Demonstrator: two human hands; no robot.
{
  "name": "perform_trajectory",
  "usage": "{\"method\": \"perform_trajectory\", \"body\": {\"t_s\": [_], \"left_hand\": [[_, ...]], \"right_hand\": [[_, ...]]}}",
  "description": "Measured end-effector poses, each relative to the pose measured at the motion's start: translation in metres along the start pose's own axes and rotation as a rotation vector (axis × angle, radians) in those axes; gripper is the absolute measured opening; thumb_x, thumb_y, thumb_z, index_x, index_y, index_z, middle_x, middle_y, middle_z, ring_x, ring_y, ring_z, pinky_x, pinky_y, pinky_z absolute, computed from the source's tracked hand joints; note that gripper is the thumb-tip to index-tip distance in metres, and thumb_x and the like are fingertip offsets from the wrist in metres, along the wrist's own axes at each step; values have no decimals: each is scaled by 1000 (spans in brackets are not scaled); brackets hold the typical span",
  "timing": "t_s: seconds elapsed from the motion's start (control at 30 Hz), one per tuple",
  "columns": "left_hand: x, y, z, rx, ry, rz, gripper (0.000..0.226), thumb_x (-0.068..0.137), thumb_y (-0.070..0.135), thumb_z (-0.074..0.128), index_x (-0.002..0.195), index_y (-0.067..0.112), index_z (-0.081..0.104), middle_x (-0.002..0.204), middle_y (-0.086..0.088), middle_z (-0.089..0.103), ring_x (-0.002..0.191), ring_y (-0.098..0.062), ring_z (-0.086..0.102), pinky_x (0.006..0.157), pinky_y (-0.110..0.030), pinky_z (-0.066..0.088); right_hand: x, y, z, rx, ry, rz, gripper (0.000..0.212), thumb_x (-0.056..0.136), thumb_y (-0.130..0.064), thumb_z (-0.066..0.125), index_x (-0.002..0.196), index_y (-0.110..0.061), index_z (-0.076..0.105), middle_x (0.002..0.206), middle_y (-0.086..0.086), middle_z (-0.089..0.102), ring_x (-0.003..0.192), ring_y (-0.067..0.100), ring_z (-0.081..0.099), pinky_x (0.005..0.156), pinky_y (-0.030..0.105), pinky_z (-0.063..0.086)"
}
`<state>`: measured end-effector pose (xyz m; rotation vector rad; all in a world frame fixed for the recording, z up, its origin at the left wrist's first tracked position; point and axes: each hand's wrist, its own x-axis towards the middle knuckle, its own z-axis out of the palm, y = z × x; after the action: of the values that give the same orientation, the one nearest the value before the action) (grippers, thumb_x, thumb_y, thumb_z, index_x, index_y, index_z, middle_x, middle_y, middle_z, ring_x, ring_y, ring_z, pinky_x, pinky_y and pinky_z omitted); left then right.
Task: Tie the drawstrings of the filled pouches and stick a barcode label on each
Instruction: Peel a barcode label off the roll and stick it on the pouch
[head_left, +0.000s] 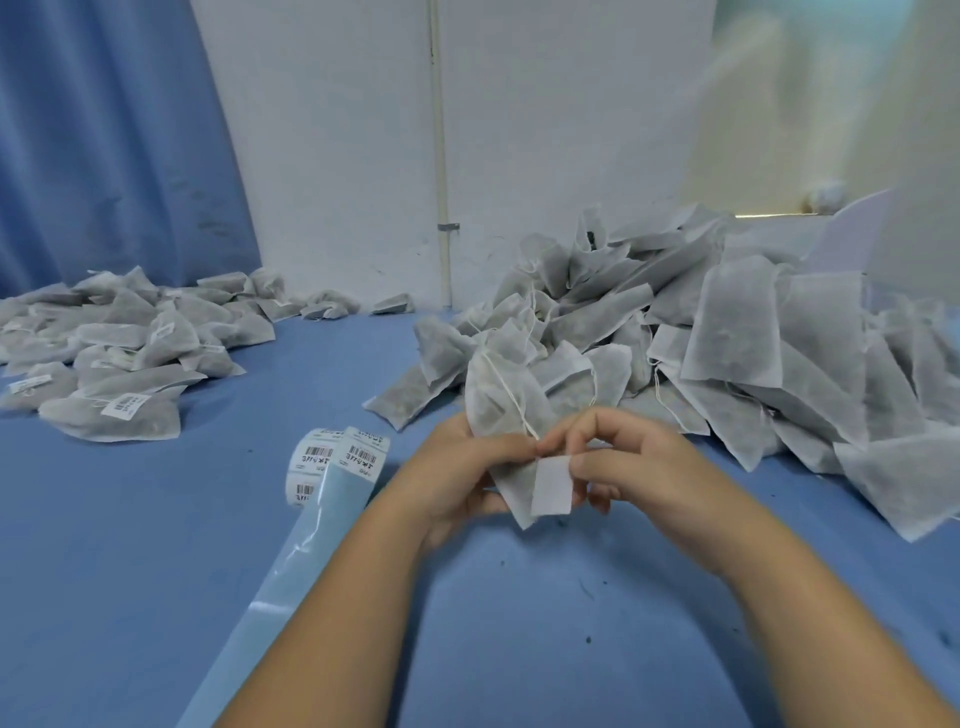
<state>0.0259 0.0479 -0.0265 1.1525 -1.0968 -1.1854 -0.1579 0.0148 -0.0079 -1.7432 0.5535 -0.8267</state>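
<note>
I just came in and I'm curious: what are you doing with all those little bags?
A person's left hand holds one pouch while the right hand pinches a white label in front of it. The label roll lies on the table. Labelled pouches are heaped at left; a bigger pile waits at right.

Single head-worn view: wide-angle, facing forward and down across the blue table (156, 571).

The camera sits above and behind the person's forearms, which enter from the bottom edge. The left hand (462, 467) and right hand (623, 462) lie close under the lens, just right of the label roll (332, 462), with the pouch (498, 395) and label (550, 486) they hold at frame centre. Beyond and right of the roll, the large pouch heap (727, 338) stands at middle range. Beyond and left of the roll lies the labelled pile (119, 353). Farthest beyond the roll, the white wall (337, 156) closes the view. Upright lines bow near the frame edges.
</note>
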Motion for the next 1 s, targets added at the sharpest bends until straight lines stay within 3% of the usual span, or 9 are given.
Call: {"method": "perform_trajectory", "body": {"t_s": [0.17,0.27,0.43,0.53,0.6,0.67,0.77,0.87,1.0], "left_hand": [[-2,-2,-7,-71,-40,2,44,73,7,68,117,7,62,109,-18,72,99,-36,70,85,-56,57],[-5,0,-8,-76,-84,-10,38,79,12,70,116,11,63,104,-12,74,95,-31,72,79,-51,59],[-3,-3,-1,-26,85,-8,21,91,26,67,110,16,68,97,-10,77,87,-25,74,70,-41,60],[-2,-5,0,-76,148,-10,19,90,25,67,107,15,69,94,-9,77,84,-23,75,63,-37,59],[-2,-5,-1,-106,166,-19,19,90,25,67,106,16,69,94,-8,77,84,-23,75,61,-36,59],[-2,-5,-1,-124,173,-38,20,90,26,67,107,16,70,95,-6,78,86,-22,75,62,-37,59],[-3,-4,1,-171,171,-74,21,90,25,67,107,14,70,95,-7,77,86,-22,75,63,-37,60],[-5,-2,6,-212,146,-98,19,92,22,65,107,11,70,95,-9,77,85,-23,75,61,-36,60],[-9,0,11,-234,120,-119,22,93,21,63,110,7,69,98,-13,76,88,-26,75,65,-40,61]], "right_hand": [[-1,1,4,-144,15,43,26,82,2,59,65,-17,59,99,-10,72,64,12,61,57,23,43],[-1,-1,4,-184,38,73,24,83,5,56,67,-13,58,97,-11,72,66,13,63,58,24,43],[-2,-3,9,-205,13,97,28,82,0,59,63,-21,60,94,-5,74,70,13,65,57,22,44],[-2,-6,10,-191,58,88,14,74,-15,62,63,-25,64,86,8,73,70,15,63,63,28,45],[-1,-4,7,-151,208,35,18,79,-10,64,66,-22,65,75,6,71,68,14,60,63,29,45],[2,-2,6,-116,409,-43,24,82,-5,63,66,-23,64,67,-1,67,61,7,57,58,19,44],[4,2,11,-247,611,-157,23,82,-9,64,66,-25,60,68,-12,64,59,1,52,54,10,39],[4,7,23,-420,641,-273,22,83,-9,64,71,-25,58,74,-14,62,67,1,54,61,9,39],[4,10,34,-633,607,-406,5,80,-17,60,75,-16,58,76,-10,59,77,4,52,69,14,39]]}}
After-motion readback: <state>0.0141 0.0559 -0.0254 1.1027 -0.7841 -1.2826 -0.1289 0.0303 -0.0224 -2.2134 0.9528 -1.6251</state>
